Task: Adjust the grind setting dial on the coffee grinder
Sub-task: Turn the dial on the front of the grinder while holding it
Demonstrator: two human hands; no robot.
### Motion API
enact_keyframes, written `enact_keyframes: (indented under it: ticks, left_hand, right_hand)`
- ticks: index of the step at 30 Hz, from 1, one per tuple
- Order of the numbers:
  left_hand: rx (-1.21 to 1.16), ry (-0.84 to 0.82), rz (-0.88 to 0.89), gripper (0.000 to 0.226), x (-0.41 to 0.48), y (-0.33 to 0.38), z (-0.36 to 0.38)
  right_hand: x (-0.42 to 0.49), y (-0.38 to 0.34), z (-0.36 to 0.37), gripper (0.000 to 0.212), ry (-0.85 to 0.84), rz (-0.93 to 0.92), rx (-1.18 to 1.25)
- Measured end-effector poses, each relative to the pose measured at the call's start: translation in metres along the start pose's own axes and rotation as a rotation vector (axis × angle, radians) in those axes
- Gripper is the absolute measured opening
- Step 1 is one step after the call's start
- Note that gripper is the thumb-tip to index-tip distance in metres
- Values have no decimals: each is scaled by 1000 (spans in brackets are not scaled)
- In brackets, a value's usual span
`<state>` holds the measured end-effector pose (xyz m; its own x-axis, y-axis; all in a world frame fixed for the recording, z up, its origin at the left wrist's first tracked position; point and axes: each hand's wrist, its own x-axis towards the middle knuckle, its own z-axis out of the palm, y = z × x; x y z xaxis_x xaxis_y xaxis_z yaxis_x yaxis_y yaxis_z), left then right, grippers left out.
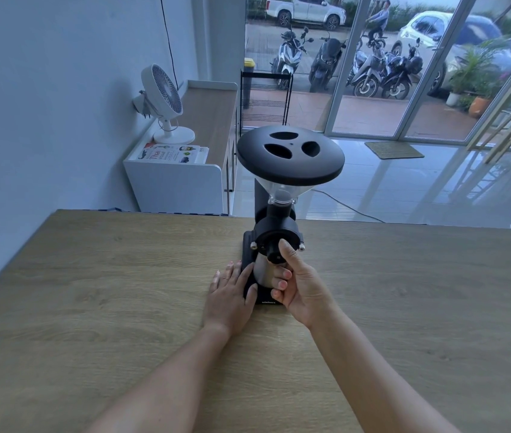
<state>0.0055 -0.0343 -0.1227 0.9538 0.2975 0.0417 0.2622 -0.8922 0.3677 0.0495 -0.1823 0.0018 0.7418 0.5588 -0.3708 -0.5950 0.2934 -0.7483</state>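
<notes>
A black coffee grinder (276, 232) stands on the wooden table (123, 292), with a wide black lid (290, 157) on a clear funnel hopper. Its small black grind dial (273, 255) faces me at the front of the round burr housing. My right hand (299, 284) grips the dial, thumb on its right side and fingers curled beneath it, in front of the steel cup. My left hand (232, 292) lies flat on the table against the left side of the grinder's base, the thumb resting on the base.
The table's far edge runs just behind the grinder. Beyond it stands a low white cabinet (179, 179) with a white fan (163, 101) and a book. A black wire rack (265, 98) and glass doors are farther back. A cable trails across the floor.
</notes>
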Motion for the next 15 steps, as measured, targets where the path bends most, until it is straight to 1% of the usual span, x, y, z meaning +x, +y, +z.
enact_keyframes:
  ticks: [4,11,15]
  left_hand:
    - [-10,2,1,63,0,0,0]
    - [-25,-2,-10,55,-1,2,-3]
    - [-22,-32,-13,55,0,1,-3]
  right_hand:
    - [0,0,0,42,-3,0,-2]
    - [-1,0,0,37,9,4,-16]
    - [-3,-2,-1,44,20,6,-64]
